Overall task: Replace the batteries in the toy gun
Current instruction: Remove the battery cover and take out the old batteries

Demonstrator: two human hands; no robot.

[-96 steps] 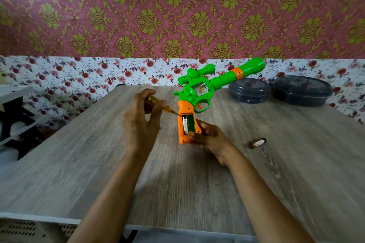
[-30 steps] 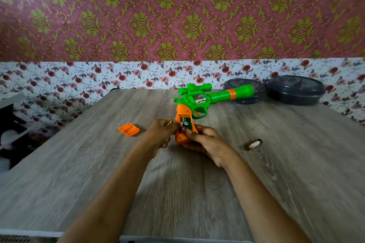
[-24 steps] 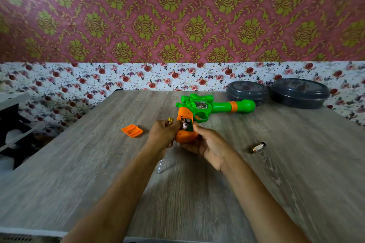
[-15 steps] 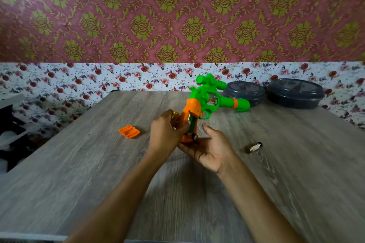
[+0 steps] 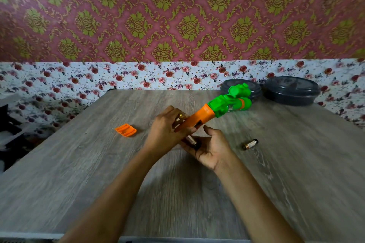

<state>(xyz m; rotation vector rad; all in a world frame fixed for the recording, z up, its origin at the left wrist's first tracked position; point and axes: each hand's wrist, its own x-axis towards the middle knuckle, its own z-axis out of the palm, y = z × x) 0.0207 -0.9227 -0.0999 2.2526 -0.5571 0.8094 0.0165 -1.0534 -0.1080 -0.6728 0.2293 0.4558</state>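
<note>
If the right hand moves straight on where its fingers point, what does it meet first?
Probably the left hand, which grips the toy gun just beyond the right hand's fingertips. A battery lies on those fingers. Depth is unclear.

No writing, label or number can be read anywhere.

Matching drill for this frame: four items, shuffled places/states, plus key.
1. gun
2. cover
3. containers
4. right hand

A. lying on the table, left of the hands
B. open, palm up, a battery on it
C. at the back right
D. gripped by the left hand

Pairs: 1-D, 2-A, 3-C, 4-B
</note>
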